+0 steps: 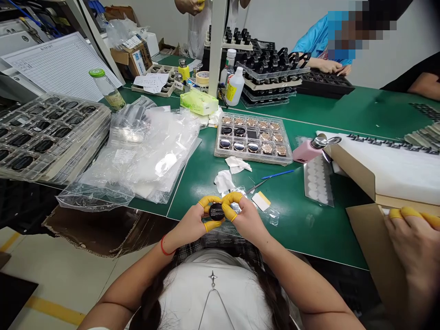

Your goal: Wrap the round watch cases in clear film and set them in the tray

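My left hand point(192, 222) and my right hand point(248, 222), both in yellow finger cots, hold a small round black disc point(216, 212) between them at the table's near edge. White printed lines cover its face. Fingertips of both hands pinch its rim from the sides; its underside is hidden. Just beyond lie crumpled white wipes point(224, 182), tweezers point(257, 185), a blue stick point(277, 174) and a white-and-yellow card point(261, 200). Farther back, a clear compartment tray point(254, 158) carries round watch-like parts, some dark-faced, others copper-coloured.
Plastic bags point(147, 156) and stacked trays point(44, 137) fill the left. A pink pump bottle point(305, 151) and an open cardboard box point(357, 169) stand right. Another person's hand point(409, 238) touches the box. Co-workers sit or stand across the green table point(192, 183).
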The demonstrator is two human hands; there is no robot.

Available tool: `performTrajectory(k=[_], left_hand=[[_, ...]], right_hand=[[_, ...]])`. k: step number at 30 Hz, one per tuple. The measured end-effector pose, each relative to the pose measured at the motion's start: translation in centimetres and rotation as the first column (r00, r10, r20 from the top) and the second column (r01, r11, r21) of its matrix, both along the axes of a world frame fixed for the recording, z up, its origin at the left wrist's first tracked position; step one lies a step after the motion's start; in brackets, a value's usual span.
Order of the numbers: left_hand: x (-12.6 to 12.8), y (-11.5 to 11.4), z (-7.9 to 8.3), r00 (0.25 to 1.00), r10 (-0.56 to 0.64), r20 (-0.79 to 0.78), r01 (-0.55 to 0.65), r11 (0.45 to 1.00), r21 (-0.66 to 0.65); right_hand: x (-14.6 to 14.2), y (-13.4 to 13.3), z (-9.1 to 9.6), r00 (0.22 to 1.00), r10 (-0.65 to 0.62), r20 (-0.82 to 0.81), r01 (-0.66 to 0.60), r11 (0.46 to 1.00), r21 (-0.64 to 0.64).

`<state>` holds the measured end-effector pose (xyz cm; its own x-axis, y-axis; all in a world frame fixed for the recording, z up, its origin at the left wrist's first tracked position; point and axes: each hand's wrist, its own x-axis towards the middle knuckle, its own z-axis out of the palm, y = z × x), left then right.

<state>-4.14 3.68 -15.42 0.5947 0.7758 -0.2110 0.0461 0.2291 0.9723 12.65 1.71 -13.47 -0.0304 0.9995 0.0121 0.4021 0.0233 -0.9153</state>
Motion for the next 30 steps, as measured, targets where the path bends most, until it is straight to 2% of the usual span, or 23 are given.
performTrajectory(k=[18,25,30], left_hand=[[-0.05,0.03,-0.99,1.000,-0.012,0.021,0.012,1.000,-0.015],[-0.08,0.07,-0.96,1.000,-0.015,0.017,0.015,1.000,-0.015],[-0.07,0.10,-0.90,1.000,-0.019,0.021,0.020,0.999,-0.029]], right_hand=[[0.34,0.38,-0.28,0.995,0.029,-0.092,-0.036,0.996,-0.082],[0.48,0.57,-0.59,0.979,0.036,-0.200,-0.064,0.988,-0.139],[0.55,0.60,-0.72,0.984,0.029,-0.175,-0.055,0.988,-0.143]])
